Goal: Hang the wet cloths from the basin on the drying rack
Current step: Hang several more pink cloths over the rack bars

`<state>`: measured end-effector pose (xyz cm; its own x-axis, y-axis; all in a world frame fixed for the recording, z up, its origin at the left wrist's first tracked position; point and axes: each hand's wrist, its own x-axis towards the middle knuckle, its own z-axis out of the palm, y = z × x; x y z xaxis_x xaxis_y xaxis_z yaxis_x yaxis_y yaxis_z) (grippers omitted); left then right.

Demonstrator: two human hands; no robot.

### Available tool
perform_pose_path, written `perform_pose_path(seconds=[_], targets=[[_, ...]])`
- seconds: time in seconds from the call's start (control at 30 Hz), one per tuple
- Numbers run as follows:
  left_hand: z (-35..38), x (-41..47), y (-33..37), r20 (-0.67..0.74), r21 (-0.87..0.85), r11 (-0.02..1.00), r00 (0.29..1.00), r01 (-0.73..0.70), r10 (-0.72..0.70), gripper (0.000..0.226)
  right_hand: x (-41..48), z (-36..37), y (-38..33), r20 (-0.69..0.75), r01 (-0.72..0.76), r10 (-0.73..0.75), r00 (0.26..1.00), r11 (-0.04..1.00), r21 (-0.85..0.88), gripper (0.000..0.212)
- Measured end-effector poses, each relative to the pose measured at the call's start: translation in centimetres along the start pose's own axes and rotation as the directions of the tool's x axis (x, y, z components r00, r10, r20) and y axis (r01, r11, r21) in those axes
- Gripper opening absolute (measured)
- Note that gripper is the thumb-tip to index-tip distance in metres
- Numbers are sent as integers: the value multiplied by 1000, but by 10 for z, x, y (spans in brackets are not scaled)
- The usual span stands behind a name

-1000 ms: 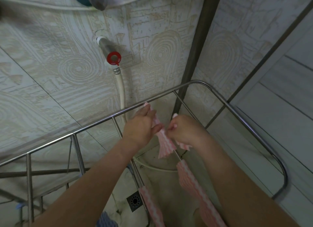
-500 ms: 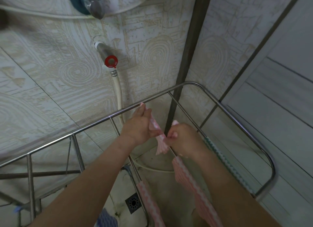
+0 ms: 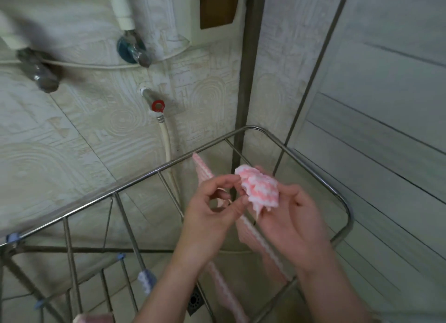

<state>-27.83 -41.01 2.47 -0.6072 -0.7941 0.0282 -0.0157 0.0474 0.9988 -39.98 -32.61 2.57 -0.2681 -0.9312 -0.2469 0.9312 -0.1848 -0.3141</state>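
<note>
I am looking down at a wall (image 3: 72, 129) of pale tiles embossed with spirals and fine ridges, filling the view from 9 to 12 o'clock. Below it the drying rack (image 3: 135, 183) is spreading across the lower half. It is made of shiny round steel tubing, with a rim bending in a smooth curve at 3 o'clock and thin straight rails crossing inside it.

A hung cloth (image 3: 202, 168) is draping over one rail near the centre. It is a long, limp pink strip with white wavy stripes, trailing down toward 6 o'clock behind my forearms.

My right hand (image 3: 292, 224) is lying palm up, just past centre toward 4 o'clock, cradling the crumpled cloth (image 3: 260, 187) on its bent fingers. My left hand (image 3: 212, 216), at the centre, has its fingers curled, and its fingertips are pinching at the wad's 9 o'clock edge. That cloth is a soft, lumpy pink-and-white ball, sitting above the rails and apart from them.

A cream ribbed hose (image 3: 166, 139) is dropping from a metal tap with a round red handle (image 3: 158, 105) at 11 o'clock. A small blue-and-white cloth (image 3: 146, 280) is hanging on a rail at 7 o'clock. A dark square floor drain (image 3: 194, 301) is showing at 6 o'clock.
</note>
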Motion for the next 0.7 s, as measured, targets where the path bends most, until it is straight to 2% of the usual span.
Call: perform_pose_path(seconds=[0.03, 0.1, 0.23, 0.3, 0.37, 0.43, 0.53, 0.6, 0.7], targets=[[2, -6, 3, -37, 60, 998, 999, -33, 35, 31, -8, -1, 4, 27, -5, 5, 1000, 1000, -11, 78], [7, -19, 11, -75, 165, 981, 991, -98, 112, 31, -23, -1, 9, 59, 13, -11, 998, 999, -42, 64], [15, -44, 25, -35, 338, 925, 980, -171, 194, 47, -53, 8, 17, 55, 96, -86, 995, 974, -204, 37], [19, -51, 28, -35, 369, 910, 975, -191, 219, 49, -59, 11, 21, 19, 93, -91, 996, 950, -299, 42], [23, -57, 31, -40, 337, 921, 974, -196, 222, 36, -70, 14, 24, -46, 99, -122, 991, 932, -348, 52], [22, -64, 35, -11, 217, 961, 984, -169, 175, 21, -80, 12, 24, -98, 93, -137, 986, 927, -362, 51], [16, -69, 38, 17, -104, 992, 997, -70, 72, 11, -95, 12, 17, -146, 58, -115, 983, 936, -349, 53], [12, -72, 37, 46, -339, 940, 999, 35, -21, 13, -103, 15, 14, -152, 24, -80, 985, 940, -339, 54], [11, -81, 36, 177, -599, 779, 980, 184, -95, 15, -112, 16, 9, -146, 14, -71, 987, 935, -354, 49]])
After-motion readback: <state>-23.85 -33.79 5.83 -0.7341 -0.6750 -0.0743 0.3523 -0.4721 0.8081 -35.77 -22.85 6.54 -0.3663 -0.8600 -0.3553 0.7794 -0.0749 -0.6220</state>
